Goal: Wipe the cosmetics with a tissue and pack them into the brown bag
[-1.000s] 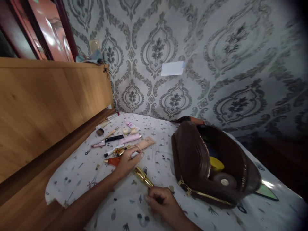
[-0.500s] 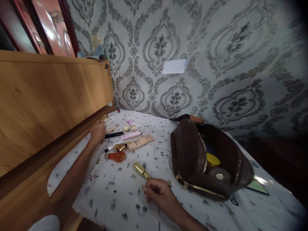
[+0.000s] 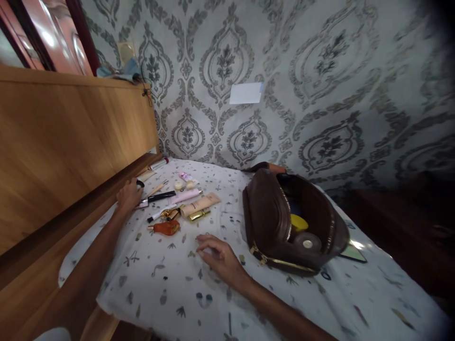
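Observation:
My left hand (image 3: 130, 195) is at the table's left edge, fingers curled, with a small dark rounded item (image 3: 141, 183) at its fingertips; its kind cannot be made out. Beside it lies a black-capped cosmetic tube (image 3: 161, 196). My right hand (image 3: 222, 260) is over the cloth, fingers apart and holding nothing. Beyond its fingers a gold lipstick (image 3: 199, 215) lies in front of a beige cream tube (image 3: 201, 205). Close by are an orange bottle (image 3: 167, 228), a pink tube (image 3: 186, 195), a white-handled brush (image 3: 160, 213) and two small round pots (image 3: 178, 185).
A brown zipped bag (image 3: 265, 218) stands unzipped on the right, with a yellow item (image 3: 298, 222) inside. A green-faced flat item (image 3: 353, 252) lies behind it. The patterned cloth (image 3: 170, 284) covers the table. A wooden panel (image 3: 71, 137) borders the left, and a papered wall is behind.
The gold lipstick has left my right hand and now lies by the beige tube. My right hand has opened. A dark item now shows at my left fingertips. The view has shifted slightly.

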Tool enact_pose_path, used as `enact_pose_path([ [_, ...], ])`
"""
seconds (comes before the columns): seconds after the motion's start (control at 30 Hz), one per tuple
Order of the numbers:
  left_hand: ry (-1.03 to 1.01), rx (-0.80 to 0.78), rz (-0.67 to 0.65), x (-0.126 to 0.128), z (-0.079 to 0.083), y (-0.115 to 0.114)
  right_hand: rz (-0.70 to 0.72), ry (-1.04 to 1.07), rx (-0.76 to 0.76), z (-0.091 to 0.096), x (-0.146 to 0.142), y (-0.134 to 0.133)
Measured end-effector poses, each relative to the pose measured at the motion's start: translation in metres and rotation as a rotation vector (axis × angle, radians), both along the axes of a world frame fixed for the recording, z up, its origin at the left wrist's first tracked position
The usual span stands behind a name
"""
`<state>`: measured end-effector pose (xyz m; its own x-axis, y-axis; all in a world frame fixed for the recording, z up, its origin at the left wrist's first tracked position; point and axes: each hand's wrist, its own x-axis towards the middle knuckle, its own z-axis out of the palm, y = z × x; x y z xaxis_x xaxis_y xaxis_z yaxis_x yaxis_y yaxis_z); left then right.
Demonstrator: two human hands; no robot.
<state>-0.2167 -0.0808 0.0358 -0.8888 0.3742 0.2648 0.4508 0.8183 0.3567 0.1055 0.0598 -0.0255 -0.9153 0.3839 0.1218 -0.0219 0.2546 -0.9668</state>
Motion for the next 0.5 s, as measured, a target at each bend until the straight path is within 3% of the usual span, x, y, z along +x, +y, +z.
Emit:
enact_pose_path([
  [0.1,-0.005,0.151,-0.139,0.021,0.011,0.006,-0.021,0.037,-0.078,-0.002,0.004,0.001],
  [0.2,-0.068,0.291,-0.382,0.061,0.015,0.021,-0.033,0.054,-0.248,0.001,0.007,0.0],
  [0.37,-0.261,0.47,-0.792,0.152,-0.003,0.05,-0.098,0.166,-0.78,0.011,0.013,-0.005],
  [0.5,-0.242,0.433,-0.922,0.204,-0.019,0.062,-0.183,0.287,-1.055,0.007,0.02,-0.004],
])
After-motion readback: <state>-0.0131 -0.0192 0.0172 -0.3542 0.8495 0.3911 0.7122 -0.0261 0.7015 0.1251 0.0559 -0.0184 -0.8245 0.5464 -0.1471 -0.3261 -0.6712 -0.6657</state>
